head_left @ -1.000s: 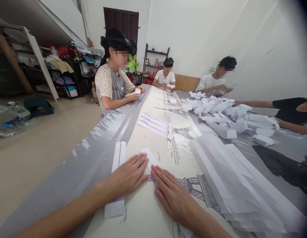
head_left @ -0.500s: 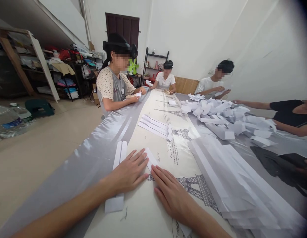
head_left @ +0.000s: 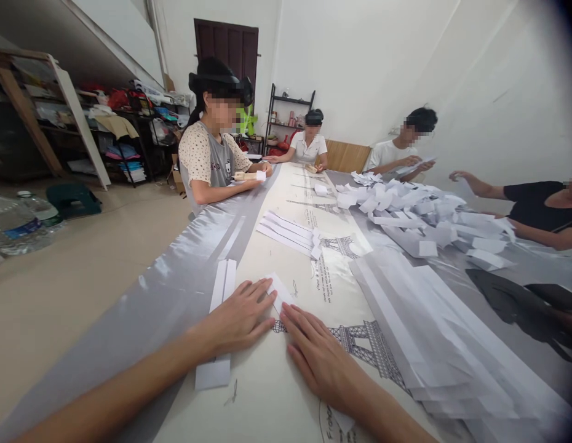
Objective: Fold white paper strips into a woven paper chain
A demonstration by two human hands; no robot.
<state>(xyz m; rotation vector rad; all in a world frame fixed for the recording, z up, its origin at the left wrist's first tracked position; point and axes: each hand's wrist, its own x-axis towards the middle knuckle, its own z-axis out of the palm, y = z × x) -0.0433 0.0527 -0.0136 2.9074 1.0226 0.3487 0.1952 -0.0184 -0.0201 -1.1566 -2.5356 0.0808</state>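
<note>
A white paper strip point(head_left: 279, 291) lies on the printed tablecloth point(head_left: 262, 394) in front of me. My left hand point(head_left: 242, 317) lies flat, fingers outstretched, with its fingertips on the strip's left edge. From the lower right, my right hand point(head_left: 316, 351) rests flat with its fingers stretched over the strip's near part, much of which is hidden under it. Under my left wrist and hand passes a longer folded paper strip point(head_left: 213, 374), its two ends showing. Farther forward lies a set of several folded strips point(head_left: 288, 231) side by side.
To the right are a stack of long paper sheets point(head_left: 433, 344) and a heap of folded white papers point(head_left: 406, 206). A black bag-like item point(head_left: 512, 301) lies beside them. Co-workers sit around the table, one person point(head_left: 212, 147) at the left handling paper. A green stool point(head_left: 74, 200) stands on the floor.
My hands stay almost in the same place on the strip. The co-worker at the far right has raised a hand from the paper heap.
</note>
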